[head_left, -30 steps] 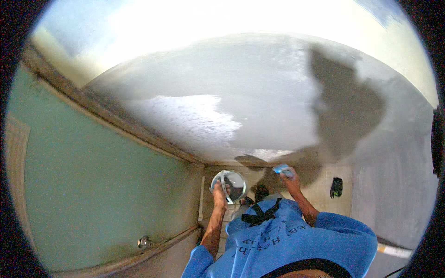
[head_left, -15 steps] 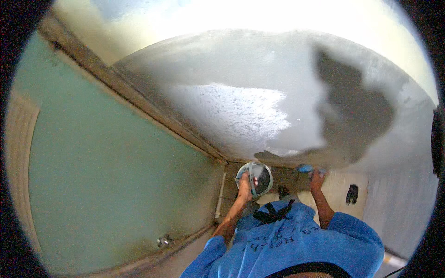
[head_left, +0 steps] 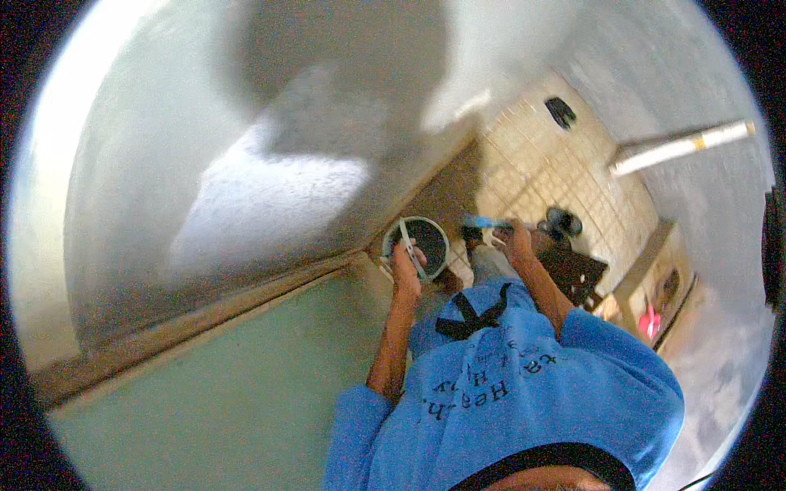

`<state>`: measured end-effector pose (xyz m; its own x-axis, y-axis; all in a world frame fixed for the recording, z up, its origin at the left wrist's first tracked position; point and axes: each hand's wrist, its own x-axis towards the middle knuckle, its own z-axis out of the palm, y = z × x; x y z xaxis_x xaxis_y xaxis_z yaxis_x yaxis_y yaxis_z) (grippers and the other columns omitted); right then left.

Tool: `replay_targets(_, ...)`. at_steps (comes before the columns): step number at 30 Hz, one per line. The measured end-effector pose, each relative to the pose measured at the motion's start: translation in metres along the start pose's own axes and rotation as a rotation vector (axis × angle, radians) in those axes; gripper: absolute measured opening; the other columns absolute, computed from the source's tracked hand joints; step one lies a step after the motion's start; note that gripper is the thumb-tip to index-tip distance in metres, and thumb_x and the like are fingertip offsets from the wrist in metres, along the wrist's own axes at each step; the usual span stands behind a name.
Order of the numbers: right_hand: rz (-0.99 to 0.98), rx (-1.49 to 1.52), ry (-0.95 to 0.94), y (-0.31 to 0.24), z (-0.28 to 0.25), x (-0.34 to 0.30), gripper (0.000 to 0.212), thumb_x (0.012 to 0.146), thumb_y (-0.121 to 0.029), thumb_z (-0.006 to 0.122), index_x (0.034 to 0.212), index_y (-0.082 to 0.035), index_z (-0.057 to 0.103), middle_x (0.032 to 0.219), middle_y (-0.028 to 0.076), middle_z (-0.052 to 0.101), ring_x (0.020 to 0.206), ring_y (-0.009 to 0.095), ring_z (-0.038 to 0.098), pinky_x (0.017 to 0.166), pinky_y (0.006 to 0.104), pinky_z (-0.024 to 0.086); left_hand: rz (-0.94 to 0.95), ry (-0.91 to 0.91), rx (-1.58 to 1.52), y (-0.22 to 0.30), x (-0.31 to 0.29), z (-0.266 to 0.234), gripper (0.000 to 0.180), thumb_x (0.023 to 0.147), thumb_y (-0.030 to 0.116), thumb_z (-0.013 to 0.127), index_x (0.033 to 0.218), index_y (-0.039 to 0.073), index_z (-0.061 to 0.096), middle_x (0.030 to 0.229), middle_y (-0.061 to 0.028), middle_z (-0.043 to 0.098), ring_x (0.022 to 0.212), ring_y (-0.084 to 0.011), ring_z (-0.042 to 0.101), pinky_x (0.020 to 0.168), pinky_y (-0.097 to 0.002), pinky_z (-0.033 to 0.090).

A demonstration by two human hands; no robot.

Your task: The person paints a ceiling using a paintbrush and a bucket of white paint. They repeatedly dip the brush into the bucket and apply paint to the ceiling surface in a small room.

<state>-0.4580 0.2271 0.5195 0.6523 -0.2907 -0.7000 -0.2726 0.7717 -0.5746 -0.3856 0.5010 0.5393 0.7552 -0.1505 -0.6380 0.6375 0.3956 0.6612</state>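
Observation:
A round bucket (head_left: 444,255) with a pale rim and a dark inside hangs in front of me, close to the foot of the wall. My left hand (head_left: 406,262) is closed around its pale band-like handle. In my right hand (head_left: 517,242), to the right of the bucket, is a blue handheld tool (head_left: 485,222); it points left toward the bucket without touching it, and its exact kind is too blurred to tell. Ahead stands a grey wall (head_left: 147,164) with a bright, rough white patch (head_left: 270,192), partly covered by a dark shadow.
A green surface (head_left: 213,401) with a brown border (head_left: 164,335) lies at lower left. On the tiled floor (head_left: 532,155) are a black object (head_left: 561,113), dark footwear (head_left: 565,221) and a dark mat (head_left: 575,274). A white tube (head_left: 679,149) and a pink item (head_left: 649,323) are at right.
My view has swung to the right, showing more floor. The tool is now away from the wall and nearer the bucket. Both hands keep their holds.

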Motion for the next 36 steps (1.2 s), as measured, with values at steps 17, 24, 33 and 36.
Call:
replay_targets(17, -0.059, 0.076, -0.053, 0.020, -0.014, -0.056, 0.027, 0.090, -0.030, 0.055, 0.106, -0.008, 0.059, 0.102, 0.008, 0.064, 0.093, 0.024, 0.060, 0.079, 0.0419, 0.050, -0.090, -0.008, 0.141, -0.004, -0.015, 0.038, 0.026, 0.091, 0.028, 0.048, 0.100, 0.006, 0.057, 0.073, -0.0015, 0.056, 0.066, -0.0145, 0.054, 0.066, -0.0284, 0.047)
replay_targets(24, -0.018, 0.212, -0.153, 0.032, -0.058, 0.006, 0.032, 0.089, -0.028, 0.056, 0.111, -0.006, 0.058, 0.102, 0.009, 0.065, 0.090, 0.024, 0.061, 0.076, 0.0407, 0.050, -0.044, -0.034, 0.166, -0.045, 0.031, 0.048, 0.030, 0.091, 0.027, 0.048, 0.106, 0.003, 0.056, 0.073, -0.0024, 0.057, 0.066, -0.0147, 0.054, 0.065, -0.0276, 0.047)
replay_targets(33, -0.297, -0.181, 0.129, 0.035, -0.090, 0.010, 0.032, 0.087, -0.029, 0.059, 0.110, -0.007, 0.059, 0.096, 0.008, 0.063, 0.087, 0.022, 0.061, 0.076, 0.0410, 0.050, -0.052, -0.164, 0.174, -0.064, 0.070, 0.074, 0.033, 0.094, 0.028, 0.046, 0.111, 0.001, 0.055, 0.080, -0.0071, 0.062, 0.072, -0.0172, 0.060, 0.072, -0.0309, 0.050)
replay_targets(36, -0.294, -0.044, 0.141, 0.038, -0.097, 0.013, 0.033, 0.087, -0.030, 0.059, 0.110, -0.007, 0.059, 0.098, 0.007, 0.063, 0.087, 0.020, 0.060, 0.075, 0.0408, 0.050, -0.019, -0.216, 0.304, -0.078, 0.092, 0.079, 0.033, 0.094, 0.028, 0.046, 0.111, 0.000, 0.054, 0.084, -0.0096, 0.065, 0.077, -0.0189, 0.063, 0.074, -0.0312, 0.050)
